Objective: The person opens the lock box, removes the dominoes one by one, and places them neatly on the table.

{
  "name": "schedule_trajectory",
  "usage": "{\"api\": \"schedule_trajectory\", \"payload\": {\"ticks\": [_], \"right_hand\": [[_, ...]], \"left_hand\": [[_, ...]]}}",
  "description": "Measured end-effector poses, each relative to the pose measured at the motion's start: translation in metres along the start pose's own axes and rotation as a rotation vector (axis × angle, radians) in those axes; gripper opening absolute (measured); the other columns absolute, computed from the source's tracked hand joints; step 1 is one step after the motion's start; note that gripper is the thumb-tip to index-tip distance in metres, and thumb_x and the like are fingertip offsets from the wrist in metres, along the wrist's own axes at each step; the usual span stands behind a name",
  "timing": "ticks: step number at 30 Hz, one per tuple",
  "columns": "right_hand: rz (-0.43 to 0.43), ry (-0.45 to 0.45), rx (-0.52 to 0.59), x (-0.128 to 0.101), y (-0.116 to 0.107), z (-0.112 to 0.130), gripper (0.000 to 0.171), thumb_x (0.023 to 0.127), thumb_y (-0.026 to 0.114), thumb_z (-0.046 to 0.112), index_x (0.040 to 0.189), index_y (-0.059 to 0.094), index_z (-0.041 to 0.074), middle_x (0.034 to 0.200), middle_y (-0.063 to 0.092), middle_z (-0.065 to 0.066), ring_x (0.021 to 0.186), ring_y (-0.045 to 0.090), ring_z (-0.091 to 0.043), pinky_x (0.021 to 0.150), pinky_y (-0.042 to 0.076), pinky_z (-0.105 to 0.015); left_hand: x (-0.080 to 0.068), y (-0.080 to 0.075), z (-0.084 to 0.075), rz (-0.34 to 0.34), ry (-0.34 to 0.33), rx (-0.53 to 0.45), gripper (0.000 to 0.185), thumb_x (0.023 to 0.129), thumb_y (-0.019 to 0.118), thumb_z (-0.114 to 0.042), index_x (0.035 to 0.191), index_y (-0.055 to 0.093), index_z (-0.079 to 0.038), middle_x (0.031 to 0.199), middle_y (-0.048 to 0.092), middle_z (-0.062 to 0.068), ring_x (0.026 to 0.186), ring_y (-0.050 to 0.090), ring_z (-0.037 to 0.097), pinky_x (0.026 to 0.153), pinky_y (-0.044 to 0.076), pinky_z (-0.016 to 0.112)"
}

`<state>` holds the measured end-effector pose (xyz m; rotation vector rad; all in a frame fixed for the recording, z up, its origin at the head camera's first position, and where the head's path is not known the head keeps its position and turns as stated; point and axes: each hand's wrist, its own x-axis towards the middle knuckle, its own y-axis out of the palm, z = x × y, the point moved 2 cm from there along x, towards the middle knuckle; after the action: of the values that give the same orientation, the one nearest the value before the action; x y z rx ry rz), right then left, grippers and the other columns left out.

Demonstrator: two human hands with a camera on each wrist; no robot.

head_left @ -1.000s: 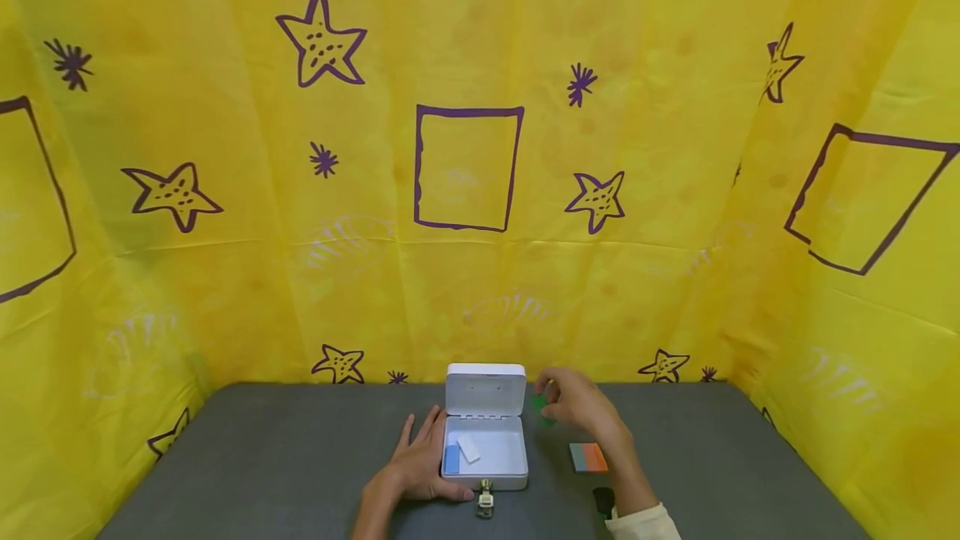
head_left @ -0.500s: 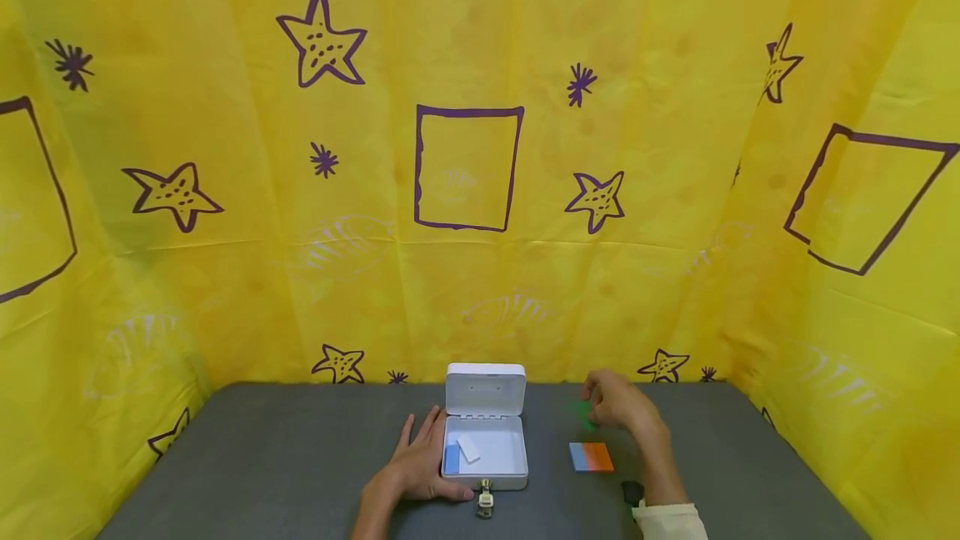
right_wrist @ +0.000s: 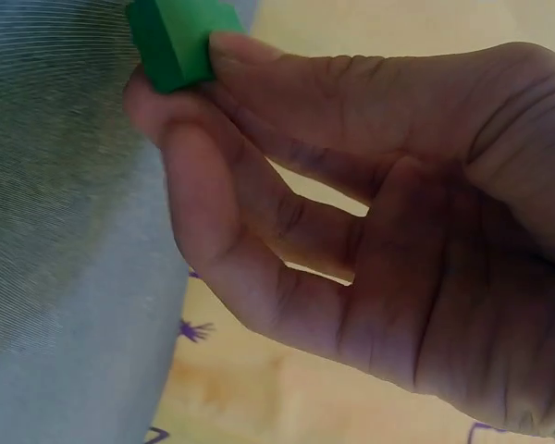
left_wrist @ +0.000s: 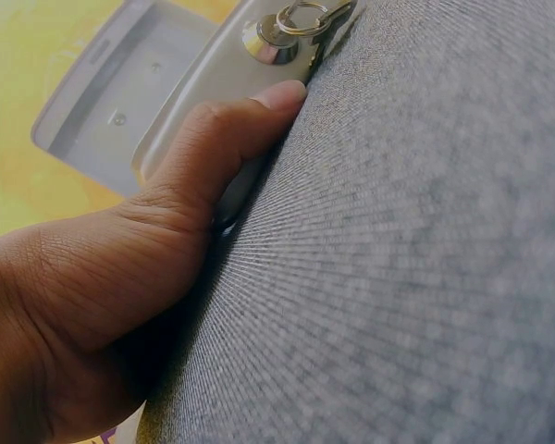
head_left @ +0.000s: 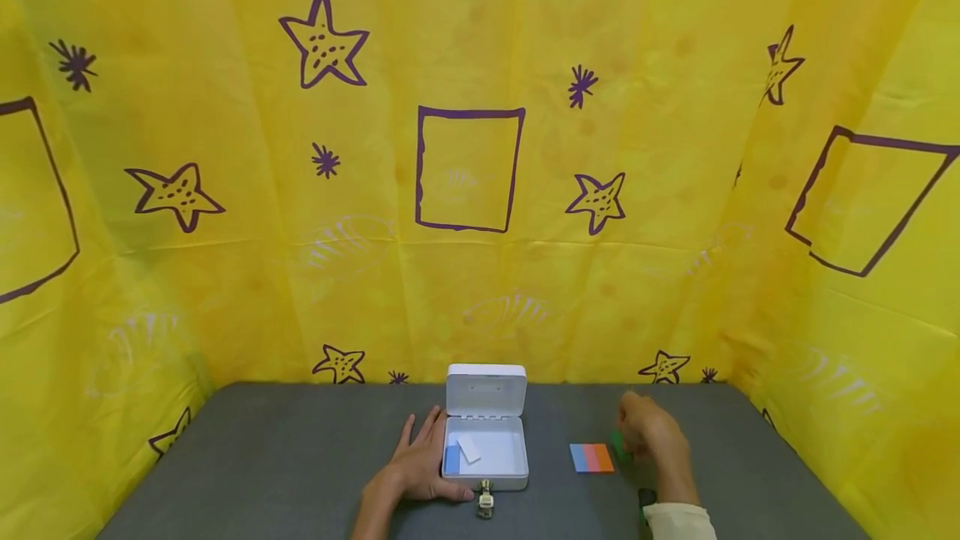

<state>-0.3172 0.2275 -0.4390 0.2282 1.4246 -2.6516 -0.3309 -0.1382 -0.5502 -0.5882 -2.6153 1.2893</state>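
A small white metal box (head_left: 486, 450) stands open on the grey table (head_left: 262, 457), lid (head_left: 485, 390) upright, with a blue block (head_left: 452, 458) and a white block (head_left: 468, 448) inside. My left hand (head_left: 417, 465) rests flat against the box's left side, thumb along its front wall (left_wrist: 259, 120) near the key in the lock (left_wrist: 291, 23). My right hand (head_left: 651, 433) pinches a green block (right_wrist: 178, 37) between thumb and fingers, low over the table just right of a row of blue, pink and orange blocks (head_left: 592, 457).
A key (head_left: 485, 500) hangs from the box's front lock. Yellow cloth with purple stars and squares (head_left: 465, 165) walls the table at the back and both sides. A dark wrist device (head_left: 647, 497) sits at my right cuff.
My right hand carried the green block from beside the box lid rightward and down to the right end of the coloured row. The left hand stayed at the box.
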Motion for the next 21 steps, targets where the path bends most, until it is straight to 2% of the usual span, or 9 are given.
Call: {"api": "schedule_trajectory", "payload": {"ticks": [2,8,12,21], "right_hand": [[0.009,0.018,-0.007,0.002,0.003,-0.002,0.013,0.093,0.053,-0.01,0.09,0.054,0.002,0.079,0.057,-0.013,0.06,0.057,-0.023,0.049,0.051,-0.027],[0.031,0.05,-0.063,0.012,0.01,-0.005,0.018,0.086,0.059,-0.016,0.085,0.057,0.002,0.082,0.061,-0.017,0.05,0.06,-0.024,0.046,0.056,-0.03],[0.031,0.035,-0.086,0.014,0.012,-0.006,0.019,0.085,0.061,-0.017,0.08,0.058,0.001,0.081,0.061,-0.018,0.05,0.061,-0.024,0.047,0.057,-0.031],[0.029,0.002,-0.064,0.01,0.015,-0.002,0.022,0.086,0.056,-0.02,0.085,0.054,0.002,0.08,0.058,-0.017,0.053,0.056,-0.019,0.046,0.048,-0.023]], "left_hand": [[0.0,0.0,0.0,0.001,-0.002,0.001,0.138,0.066,0.087,-0.072,0.163,0.019,-0.001,0.172,0.024,0.023,0.163,0.013,0.043,0.13,-0.007,0.068],[-0.002,-0.001,-0.003,0.014,-0.02,-0.017,0.139,0.065,0.087,-0.073,0.163,0.019,-0.001,0.173,0.023,0.023,0.164,0.012,0.042,0.13,-0.008,0.067],[-0.003,-0.002,-0.003,0.016,-0.026,-0.016,0.14,0.065,0.087,-0.073,0.164,0.018,-0.001,0.173,0.022,0.023,0.164,0.012,0.042,0.13,-0.008,0.068],[-0.003,-0.001,-0.003,0.001,0.003,-0.024,0.14,0.065,0.087,-0.072,0.163,0.018,-0.001,0.172,0.024,0.024,0.163,0.013,0.044,0.129,-0.007,0.068]]}}
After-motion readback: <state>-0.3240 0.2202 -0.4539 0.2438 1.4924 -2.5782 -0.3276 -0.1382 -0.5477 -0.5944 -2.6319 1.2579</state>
